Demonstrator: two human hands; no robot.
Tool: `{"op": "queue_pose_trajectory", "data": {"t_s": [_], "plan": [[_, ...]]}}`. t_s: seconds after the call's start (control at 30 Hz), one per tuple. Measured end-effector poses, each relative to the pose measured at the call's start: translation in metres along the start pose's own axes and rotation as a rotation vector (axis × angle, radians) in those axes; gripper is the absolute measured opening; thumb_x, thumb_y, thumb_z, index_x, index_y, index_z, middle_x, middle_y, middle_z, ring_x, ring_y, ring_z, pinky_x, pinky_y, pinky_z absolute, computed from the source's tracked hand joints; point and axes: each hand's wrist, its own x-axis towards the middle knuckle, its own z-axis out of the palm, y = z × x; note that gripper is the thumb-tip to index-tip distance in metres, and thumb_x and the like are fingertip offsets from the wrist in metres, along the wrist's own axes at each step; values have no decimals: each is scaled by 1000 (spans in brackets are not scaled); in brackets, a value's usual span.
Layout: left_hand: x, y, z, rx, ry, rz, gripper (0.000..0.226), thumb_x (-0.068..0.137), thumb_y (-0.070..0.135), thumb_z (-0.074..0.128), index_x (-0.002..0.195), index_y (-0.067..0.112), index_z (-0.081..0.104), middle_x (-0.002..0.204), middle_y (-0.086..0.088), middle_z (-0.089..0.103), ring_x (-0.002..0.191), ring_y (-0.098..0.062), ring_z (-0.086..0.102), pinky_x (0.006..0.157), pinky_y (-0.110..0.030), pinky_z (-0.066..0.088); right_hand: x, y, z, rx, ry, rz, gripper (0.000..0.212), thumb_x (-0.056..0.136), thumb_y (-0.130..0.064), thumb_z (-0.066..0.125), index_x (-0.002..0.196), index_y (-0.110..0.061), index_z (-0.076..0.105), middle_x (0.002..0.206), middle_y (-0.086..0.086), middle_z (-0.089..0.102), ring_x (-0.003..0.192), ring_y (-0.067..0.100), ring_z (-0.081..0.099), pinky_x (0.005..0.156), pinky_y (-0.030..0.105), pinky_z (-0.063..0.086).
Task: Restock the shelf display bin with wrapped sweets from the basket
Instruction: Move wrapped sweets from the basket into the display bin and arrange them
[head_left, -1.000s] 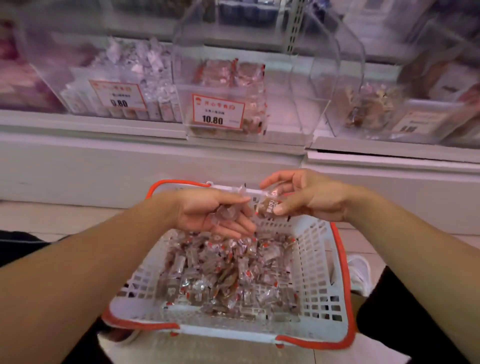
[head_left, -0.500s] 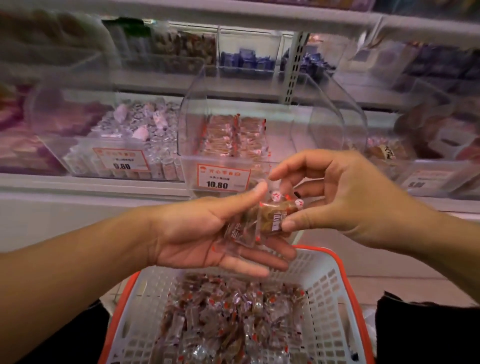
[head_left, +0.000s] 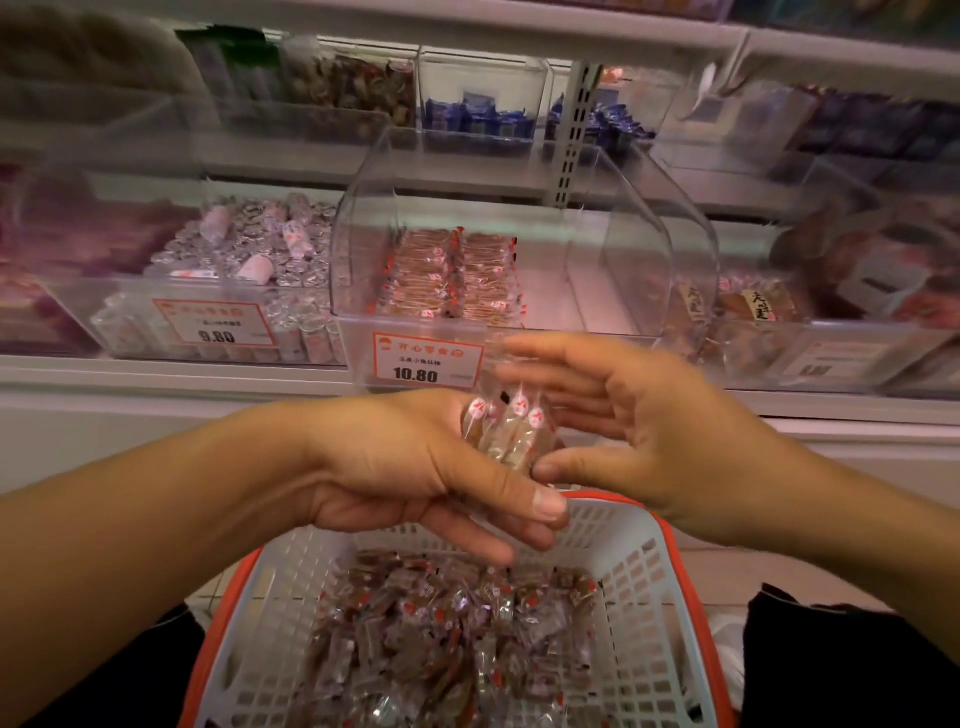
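1. The left hand (head_left: 415, 467) holds a small bundle of sweets (head_left: 506, 426) above the basket (head_left: 639, 587), its fingers curled under them and the thumb across the front.
2. The right hand (head_left: 639, 431) is spread wide beside the bundle, fingers straight, holding nothing; its thumb tip lies just next to the wrappers.
3. To do the step well, the person should likely square the sweets into one neat stack, keep the grip snug so the slick wrappers do not slide, and carry them over the front lip of the bin (head_left: 519, 249).
4. Laying them flat beside the rows (head_left: 452, 275) already there, ends aligned, would probably keep the display tidy; the bin's right half looks bare.
5. The sweets are brownish pieces in clear wrappers with red-and-white end marks. Many more lie loose in the basket below. The price tag (head_left: 428, 361) reads 10.80.
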Motion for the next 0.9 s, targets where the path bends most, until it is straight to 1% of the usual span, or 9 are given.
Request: {"op": "queue_pose_trajectory", "data": {"t_s": [0.17, 0.3, 0.43, 0.5, 0.67, 0.73, 0.8, 0.87, 0.9], "plan": [[2, 0, 4, 26, 88, 31, 25, 65, 8, 82, 83, 25, 78, 84, -1, 74, 83, -14, 73, 60, -23, 57, -6, 7, 16, -215, -38, -89, 84, 94, -6, 63, 156, -35, 16, 154, -22, 36, 140, -11, 28, 115, 17, 27], [-1, 5, 5, 249, 147, 32, 26, 68, 2, 85, 70, 24, 72, 67, 2, 67, 64, -9, 68, 55, -22, 55, -3, 3, 14, -217, 8, -140, 83, 86, -12, 75, 151, -36, 31, 144, -21, 49, 135, -6, 41, 111, 22, 37], [-5, 13, 5, 334, 209, 38, 51, 64, -2, 87, 108, 14, 65, 76, -3, 70, 67, -16, 70, 53, -25, 56, 4, -4, 2, -226, 5, -178, 59, 75, -13, 84, 128, -22, 60, 117, -10, 63, 115, 9, 60, 97, 26, 49], [-9, 19, 1, 313, 193, 70, 57, 65, -2, 86, 112, 14, 58, 84, -3, 72, 74, -17, 70, 54, -25, 55, 6, -7, -5, -270, 5, -199, 44, 72, -13, 86, 112, -17, 67, 105, -6, 65, 101, 13, 64, 89, 31, 52], [-17, 38, -14, 104, 180, 154, 39, 73, 22, 73, 109, 13, 61, 101, -16, 74, 84, -24, 72, 62, -27, 58, 6, -17, -22, -381, 136, -239, 34, 68, -12, 86, 96, -17, 66, 89, -7, 65, 84, 17, 62, 77, 38, 51], [-17, 46, -18, 65, 161, 204, 31, 76, 30, 68, 102, 13, 68, 102, -19, 73, 87, -26, 73, 63, -29, 59, 9, -26, -30, -482, 153, -265, 36, 67, -16, 84, 98, -17, 66, 90, -8, 66, 83, 15, 62, 74, 35, 51], [-18, 55, -22, -19, 110, 234, 42, 82, 41, 59, 110, 11, 67, 108, -21, 71, 91, -29, 72, 64, -31, 58, 15, -37, -41, -566, 162, -286, 36, 68, -24, 80, 101, -20, 66, 91, -12, 66, 83, 11, 63, 72, 28, 51], [-15, 65, -28, -51, 217, 302, 46, 91, 47, 46, 116, 11, 62, 109, -20, 71, 91, -28, 72, 64, -32, 58, 26, -44, -56, -610, 187, -269, 35, 69, -33, 77, 101, -25, 66, 90, -13, 67, 83, 8, 64, 71, 23, 52], [-11, 67, -31, 7, 362, 361, 41, 96, 46, 43, 113, 14, 62, 107, -16, 72, 89, -25, 73, 65, -33, 58, 35, -44, -64, -636, 202, -236, 35, 69, -38, 76, 101, -26, 66, 90, -14, 67, 82, 7, 64, 71, 22, 52]]}}
